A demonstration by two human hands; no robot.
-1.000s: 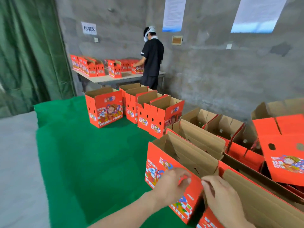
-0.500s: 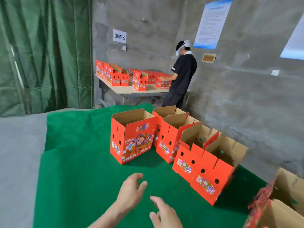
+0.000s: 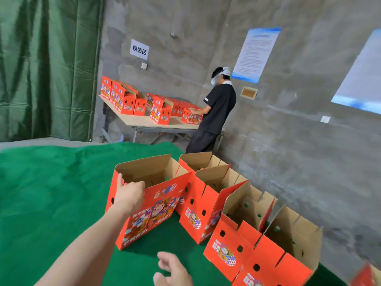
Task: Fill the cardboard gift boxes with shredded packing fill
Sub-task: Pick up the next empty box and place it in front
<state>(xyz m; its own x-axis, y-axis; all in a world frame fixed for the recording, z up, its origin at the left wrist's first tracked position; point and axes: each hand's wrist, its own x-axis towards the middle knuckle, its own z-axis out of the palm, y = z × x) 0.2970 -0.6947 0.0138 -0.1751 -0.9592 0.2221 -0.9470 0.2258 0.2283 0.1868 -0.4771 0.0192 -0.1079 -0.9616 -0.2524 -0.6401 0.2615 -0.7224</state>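
Observation:
Several open red cardboard gift boxes stand in a row on the green mat (image 3: 51,203) along the concrete wall. The nearest left box (image 3: 156,205) has its flaps up and shows a brown inside. My left hand (image 3: 128,195) grips the top edge of that box's front wall, fingers hooked over the rim and forefinger raised at its corner. My right hand (image 3: 173,271) hovers low in front of the boxes, fingers loosely spread, holding nothing. Another open box (image 3: 208,211) stands right of it, then more boxes (image 3: 263,250). No shredded fill is visible.
A person in a black shirt (image 3: 216,112) stands at a table (image 3: 144,121) at the back wall, handling more red boxes (image 3: 127,100). A green curtain (image 3: 47,69) hangs at the left. Grey floor borders the mat at the far left.
The view swung left from the near boxes to the far row. My left hand reached forward and took hold of the left box's rim. My right hand stays low and free.

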